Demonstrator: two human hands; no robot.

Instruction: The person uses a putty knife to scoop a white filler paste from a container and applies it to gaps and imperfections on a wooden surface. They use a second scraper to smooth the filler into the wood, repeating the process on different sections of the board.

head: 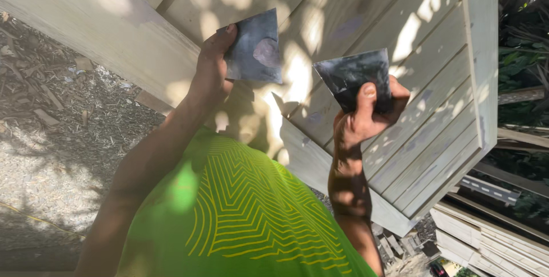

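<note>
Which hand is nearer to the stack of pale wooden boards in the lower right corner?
Right. The right hand, gripping a dark square sheet, is above the stack of pale wooden boards; the left hand, holding another dark sheet, is farther off.

Left hand (210,68) gripping dark square sheet (254,48); right hand (366,114) pinching second dark sheet (351,74). Both held up before pale wooden slatted panel (434,105). Green patterned shirt (234,214) below. Mulch ground (51,111) left.

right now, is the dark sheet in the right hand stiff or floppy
Probably thin and fairly flexible: the sheet looks flat and paper-thin, yet keeps its shape above the right hand. Likely light, since a thumb pinch at one corner holds it.
</note>
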